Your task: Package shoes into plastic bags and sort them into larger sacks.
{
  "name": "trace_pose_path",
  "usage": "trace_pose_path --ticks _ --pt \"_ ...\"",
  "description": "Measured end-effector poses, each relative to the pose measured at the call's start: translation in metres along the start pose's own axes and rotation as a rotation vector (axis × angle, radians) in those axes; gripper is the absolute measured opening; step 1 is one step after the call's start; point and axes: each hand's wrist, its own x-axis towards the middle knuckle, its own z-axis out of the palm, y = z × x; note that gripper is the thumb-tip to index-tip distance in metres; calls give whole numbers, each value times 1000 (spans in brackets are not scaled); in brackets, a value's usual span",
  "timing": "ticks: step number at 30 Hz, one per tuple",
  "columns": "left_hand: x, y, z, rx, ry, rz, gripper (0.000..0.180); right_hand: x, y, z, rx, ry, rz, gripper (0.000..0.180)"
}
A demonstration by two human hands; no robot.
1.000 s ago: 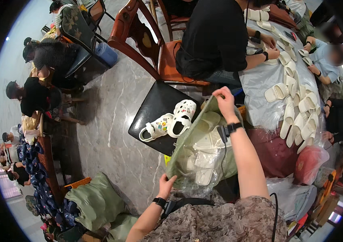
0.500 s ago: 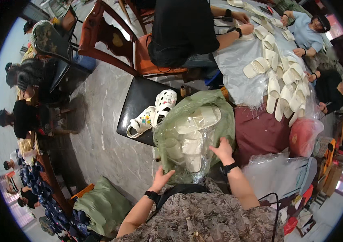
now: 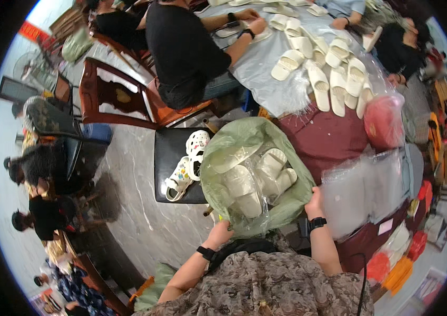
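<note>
In front of me a large green plastic bag [image 3: 298, 158] stands with its mouth spread wide. Several cream slippers [image 3: 247, 197] lie inside it, some in clear plastic sleeves that catch the light. My left hand [image 3: 220, 234] is closed on the bag's near left rim, its fingertips partly hidden. At the near right rim, my right hand [image 3: 314, 205] grips the green plastic. Just left of the bag, a pair of white clogs [image 3: 179, 181] with colourful charms rests on a black padded seat [image 3: 166, 145].
A table under a maroon cloth [image 3: 313, 138] is at the right, with many cream slippers [image 3: 318, 84] at its far part. Flat clear plastic bags [image 3: 347, 187] and a red bag [image 3: 383, 122] lie there. A co-worker in black [image 3: 189, 58] sits beside a wooden chair [image 3: 115, 95].
Both hands, open before, have closed on the bag's rim. Its mouth is wider and rounder, showing more slippers inside. My view has shifted, moving the table and chair within the picture.
</note>
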Motion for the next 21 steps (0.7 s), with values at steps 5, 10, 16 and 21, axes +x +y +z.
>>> trace_pose_path --ticks 5,10,16,21 --pt "-2 -6 -3 117 -6 61 31 -83 26 -35 209 239 -24 33" --pt "-25 -13 6 322 -30 179 30 -169 74 -51 345 295 -89 26" --pt "-49 -35 11 412 -4 309 32 -258 134 -101 541 361 -153 26" --pt "-69 -20 -3 440 -101 265 35 -318 162 -116 641 440 -82 19"
